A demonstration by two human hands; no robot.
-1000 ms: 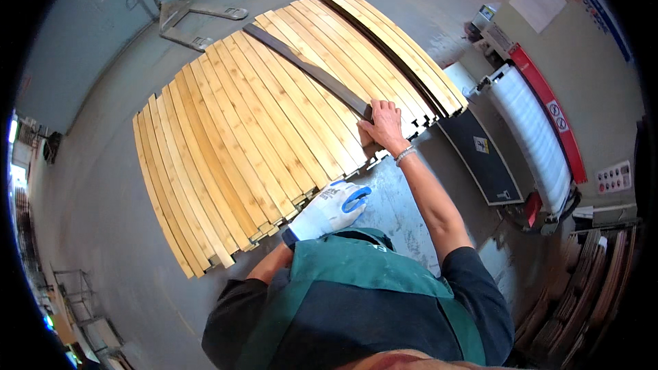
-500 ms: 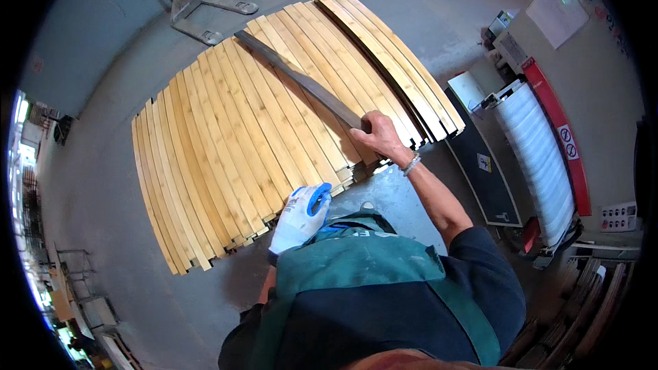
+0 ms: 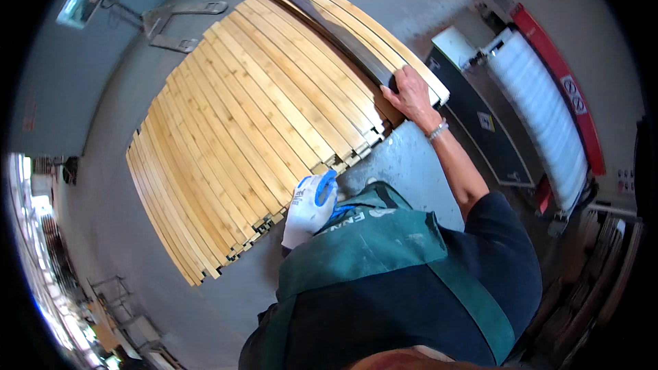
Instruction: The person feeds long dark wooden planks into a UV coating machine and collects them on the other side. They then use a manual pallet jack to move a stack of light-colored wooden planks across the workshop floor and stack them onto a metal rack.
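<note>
A wide stack of long pale wooden slats (image 3: 253, 130) lies side by side on the grey floor in front of me. One dark grey-brown slat (image 3: 329, 27) rests on top near the right side of the stack, running away from me. My right hand (image 3: 410, 92), bare with a bracelet at the wrist, grips the near end of that dark slat. My left hand (image 3: 310, 207), in a white and blue work glove, hangs close to my chest just off the near ends of the pale slats and holds nothing I can see.
A pallet jack (image 3: 171, 24) stands beyond the stack at the upper left. To the right are a black panel (image 3: 480, 130), a white ribbed roller unit (image 3: 541, 123) with a red rail, and stacked wood (image 3: 589, 281) at the lower right. Shelving and clutter sit at the far left.
The dark slat has been swung rightward across the stack by my right hand, from lying diagonally over the middle to lying along the right side. My gloved left hand stayed near my chest.
</note>
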